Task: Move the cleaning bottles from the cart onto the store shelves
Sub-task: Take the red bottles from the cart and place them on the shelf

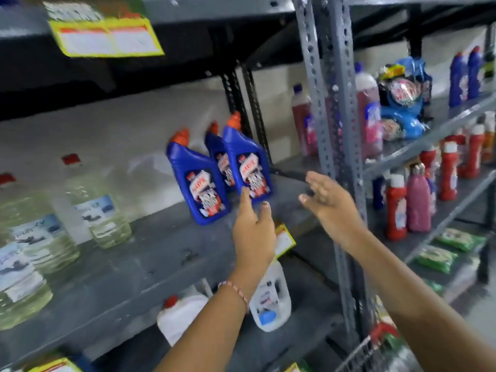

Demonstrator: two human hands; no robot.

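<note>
Label writing blurred on blue bottles [243, 162]; both hands [253, 232] empty.

Blue bottles [197, 181] with orange caps and red-and-white labels, just beyond the left fingers [245, 194]. Grey shelf [150, 251] beneath them. Yellow-edged tag [284, 240] just right of the left hand [253, 232]. Pink-and-white braided wristband [233, 291] behind it. Red bottles [396, 208] with white caps and a pink one [418, 200], right of the right fingers [319, 183].
</note>
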